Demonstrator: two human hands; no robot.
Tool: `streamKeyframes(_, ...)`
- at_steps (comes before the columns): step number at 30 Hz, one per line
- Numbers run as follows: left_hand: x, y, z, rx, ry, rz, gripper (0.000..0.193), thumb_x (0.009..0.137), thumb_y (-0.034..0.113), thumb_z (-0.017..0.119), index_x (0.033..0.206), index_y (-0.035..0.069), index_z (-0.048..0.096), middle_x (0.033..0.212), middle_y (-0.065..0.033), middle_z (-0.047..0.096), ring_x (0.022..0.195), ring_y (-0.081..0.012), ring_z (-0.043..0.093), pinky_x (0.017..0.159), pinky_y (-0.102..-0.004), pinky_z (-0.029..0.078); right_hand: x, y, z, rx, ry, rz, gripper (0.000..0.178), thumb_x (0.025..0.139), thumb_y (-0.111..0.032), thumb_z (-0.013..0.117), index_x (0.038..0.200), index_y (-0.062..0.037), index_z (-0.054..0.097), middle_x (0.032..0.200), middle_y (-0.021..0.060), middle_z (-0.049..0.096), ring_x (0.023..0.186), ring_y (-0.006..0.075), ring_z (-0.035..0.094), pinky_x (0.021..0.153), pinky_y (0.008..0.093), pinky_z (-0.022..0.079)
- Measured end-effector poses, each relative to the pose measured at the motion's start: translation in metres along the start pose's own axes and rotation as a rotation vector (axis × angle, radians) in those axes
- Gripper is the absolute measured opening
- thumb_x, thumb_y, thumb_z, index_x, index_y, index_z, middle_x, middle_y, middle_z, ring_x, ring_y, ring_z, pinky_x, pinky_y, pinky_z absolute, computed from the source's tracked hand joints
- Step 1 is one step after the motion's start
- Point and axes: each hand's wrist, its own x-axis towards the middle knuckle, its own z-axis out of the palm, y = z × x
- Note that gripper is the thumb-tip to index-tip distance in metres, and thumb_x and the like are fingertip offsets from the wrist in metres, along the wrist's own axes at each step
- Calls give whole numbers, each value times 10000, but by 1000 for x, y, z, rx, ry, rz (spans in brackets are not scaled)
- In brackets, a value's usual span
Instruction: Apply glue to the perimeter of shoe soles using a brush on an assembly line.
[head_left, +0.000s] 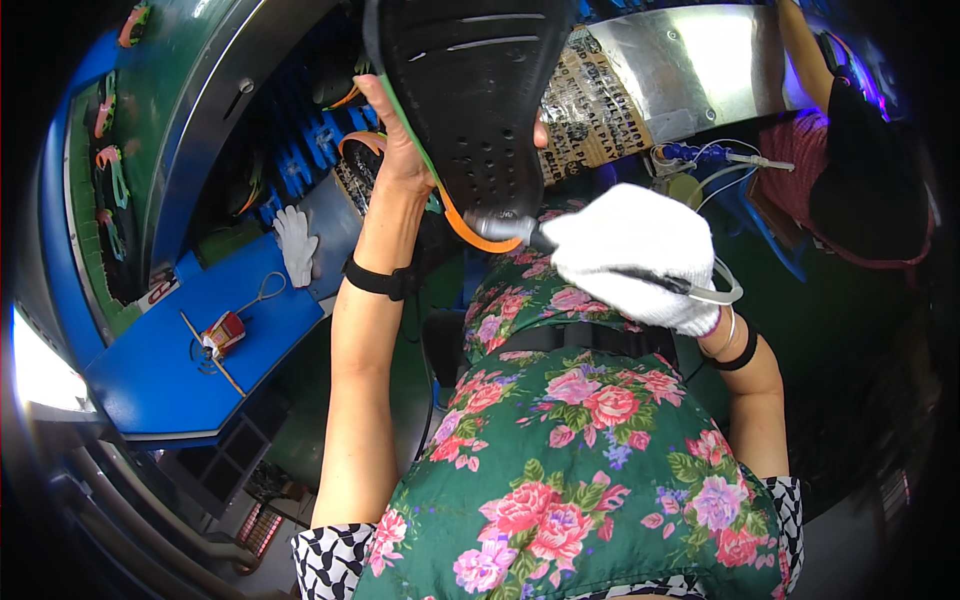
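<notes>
The left forearm rises bare from the lower edge, nearly straight up, with a black band around the wrist. The left hand (395, 140) is bare, raised high, its fingers and thumb closed in a grip, the palm turned toward the right. The right arm comes in from the lower right, bent at the elbow, also with a black band at the wrist. The right hand (635, 260) wears a white glove (the fingers themselves are hidden under the cloth) and is curled tight into a fist-like grip, knuckles up, lower than the left hand.
</notes>
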Motion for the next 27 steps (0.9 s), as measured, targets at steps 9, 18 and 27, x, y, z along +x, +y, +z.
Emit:
streamKeyframes(9,9,-14,-30,50,-411,-139,1094,839,862,501,1475,-28,484,1207,-269,700,926,-382,776,801,-528,676,1,12,4,358,-245,68,219,828,-39,809,1045,-71,804,1035,115,790,868,278,741,771,356,594)
streamKeyframes(18,8,-2,-17,316,-282,-414,1015,903,829,459,1450,-24,516,1178,-283,696,927,-356,778,737,-480,688,1,21,11,-222,-335,-266,296,850,-123,792,1145,-89,779,1196,90,757,983,288,726,812,374,594)
streamKeyframes(27,12,-6,-32,365,-313,-550,941,948,782,487,1379,-50,581,1154,-261,711,952,-328,778,709,-451,689,13,25,13,-34,-355,-187,229,806,-80,824,1034,-78,803,1085,99,793,929,269,745,818,375,586)
